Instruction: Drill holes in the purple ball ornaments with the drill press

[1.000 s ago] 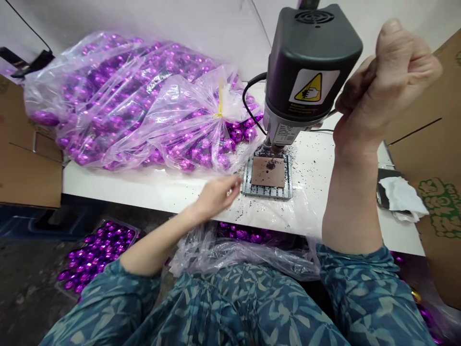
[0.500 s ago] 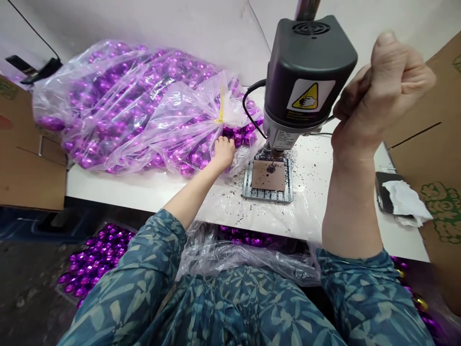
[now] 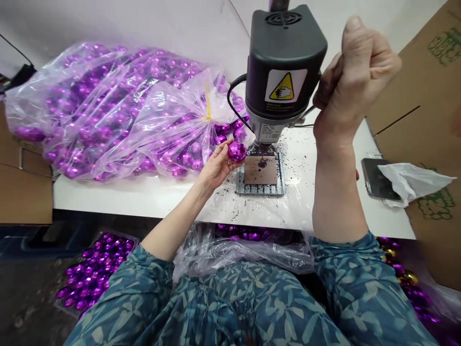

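Between the fingers of my left hand (image 3: 217, 166) is a shiny purple faceted ball (image 3: 236, 151), held just left of a drill press (image 3: 286, 62). My right hand (image 3: 360, 72) is raised and closed in a fist at the right of the machine; what it grips is mostly hidden behind the fingers and wrist, though a thin rod shows beside it. Under the drill head, a brown square board (image 3: 260, 174) lies on the slotted metal base (image 3: 261, 191), with dark shavings (image 3: 262, 164) heaped on it.
A large clear bag (image 3: 118, 110) of purple balls, tied with yellow, fills the table's left. More balls lie in a tray (image 3: 95, 269) below. A phone (image 3: 378, 179), a white tissue (image 3: 410, 179) and a cardboard box (image 3: 428, 120) are at right. Shavings litter the white table (image 3: 144, 197).
My left hand has come away from the balls by the bag's tied neck and now holds one purple ball near the drill. My right hand stays closed by the machine. The whole view has shifted.
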Demonstrator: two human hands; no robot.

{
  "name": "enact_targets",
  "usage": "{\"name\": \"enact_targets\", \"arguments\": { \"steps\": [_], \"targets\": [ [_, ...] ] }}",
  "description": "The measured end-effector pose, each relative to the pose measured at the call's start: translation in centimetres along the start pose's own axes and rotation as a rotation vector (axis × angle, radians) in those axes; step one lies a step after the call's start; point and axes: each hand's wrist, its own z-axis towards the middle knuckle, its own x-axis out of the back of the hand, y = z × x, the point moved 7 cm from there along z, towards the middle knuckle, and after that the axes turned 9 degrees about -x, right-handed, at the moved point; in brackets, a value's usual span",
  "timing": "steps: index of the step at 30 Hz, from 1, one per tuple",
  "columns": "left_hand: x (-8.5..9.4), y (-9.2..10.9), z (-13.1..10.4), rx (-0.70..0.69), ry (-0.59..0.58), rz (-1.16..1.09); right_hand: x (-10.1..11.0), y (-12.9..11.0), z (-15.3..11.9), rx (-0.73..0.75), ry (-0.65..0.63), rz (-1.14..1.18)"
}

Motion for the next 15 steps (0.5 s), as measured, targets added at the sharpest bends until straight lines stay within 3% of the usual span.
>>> {"name": "enact_targets", "arguments": {
  "steps": [7,15],
  "targets": [
    [0.1,-3.6,1.5,-0.008,-0.084,0.12,-0.4,-0.6,-0.4,-0.09,0.046,0.032],
    [-1.4,-5.5,2.3,-0.108,-0.074,0.234,-0.3,-0.6,-0.4,-0.108,0.042,0.061]
  ]
}}
